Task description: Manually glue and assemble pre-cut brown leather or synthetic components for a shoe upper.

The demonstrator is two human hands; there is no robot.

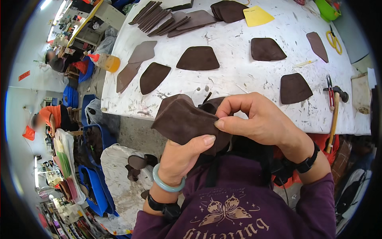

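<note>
In front of my body, above the table's near edge, I hold a sewn dark brown leather piece (181,121). My left hand (185,155) is closed on its lower side, the thumb lying on top and the other fingers hidden beneath. With thumb and forefinger, my right hand (252,117) pinches the piece's right edge along a raised seam. Flat dark brown leather panels lie apart on the table beyond: one panel (155,78) at the left, another (197,58) in the middle, a third (267,49) farther right, and one (296,88) near my right hand.
The white, stained table (234,79) bears stacked leather pieces (149,18), a yellow card (258,16), yellow-handled scissors (334,42), red-handled pliers (330,93) and a hammer (335,115). An orange-filled bottle (105,61) stands by its left edge. At far left sit a person in orange (53,119) and blue bins (93,187).
</note>
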